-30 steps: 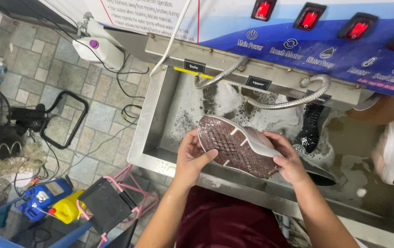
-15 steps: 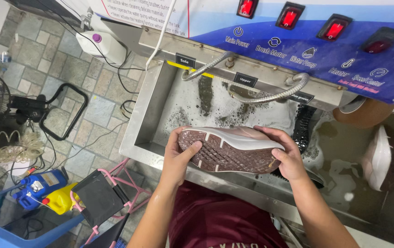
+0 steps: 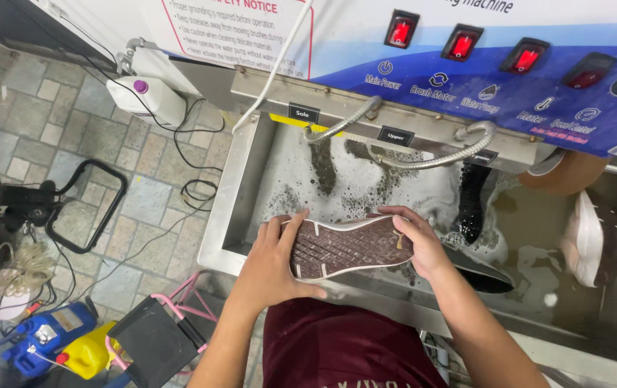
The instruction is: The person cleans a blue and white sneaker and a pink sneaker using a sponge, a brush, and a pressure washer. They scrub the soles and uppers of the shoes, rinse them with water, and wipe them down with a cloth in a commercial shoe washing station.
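I hold a shoe (image 3: 351,248) with a dark maroon patterned sole and white rim over a steel wash basin (image 3: 233,215). The sole faces up towards me. My left hand (image 3: 276,262) grips its heel end, thumb across the sole. My right hand (image 3: 416,241) grips the toe end. Soapy foam coats the basin's back wall. A black rotating brush (image 3: 472,201) stands just right of the shoe, under flexible metal hoses (image 3: 423,154).
A blue-and-white machine panel with red switches (image 3: 459,43) rises behind the basin. Another white shoe (image 3: 585,237) lies at the right. On the tiled floor at left: cables, a white bottle (image 3: 146,97), a black fan, a blue device and yellow container (image 3: 85,348).
The shoe has come down and closer to the basin's front edge, turning so its sole lies flatter and lengthwise between my hands. The camera view has shifted nearer.
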